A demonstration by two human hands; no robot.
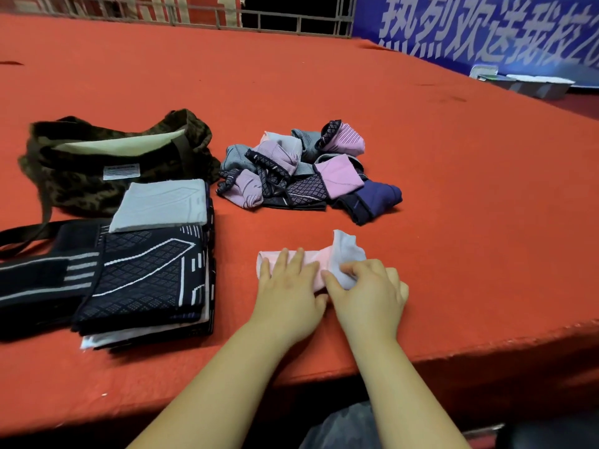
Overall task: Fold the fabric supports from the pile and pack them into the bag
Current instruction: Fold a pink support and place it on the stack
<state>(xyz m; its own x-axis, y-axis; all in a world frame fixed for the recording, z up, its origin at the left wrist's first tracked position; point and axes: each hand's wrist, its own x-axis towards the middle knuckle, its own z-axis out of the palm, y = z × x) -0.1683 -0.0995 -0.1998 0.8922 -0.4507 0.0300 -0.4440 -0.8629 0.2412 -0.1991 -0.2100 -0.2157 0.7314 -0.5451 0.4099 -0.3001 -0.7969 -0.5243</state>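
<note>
Lying lengthwise left to right near the table's front edge, the pink support (311,259) sits under both your hands: left hand (288,286) presses it with flat fingers, right hand (369,286) pinches its pale right end, ready to fold leftward. The pile (304,170) and bag (97,163) wait beyond.

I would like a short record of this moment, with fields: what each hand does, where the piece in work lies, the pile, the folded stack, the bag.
left hand: flat, fingers straight, pressing the pink fabric support
right hand: pinches the support's pale grey end, lifting it
piece in work: on the red table, near the front edge
unfolded pile: lilac, grey, navy pieces, behind the hands
folded stack: left of the hands, grey piece on top
camouflage bag: behind the stack, mouth open
</note>
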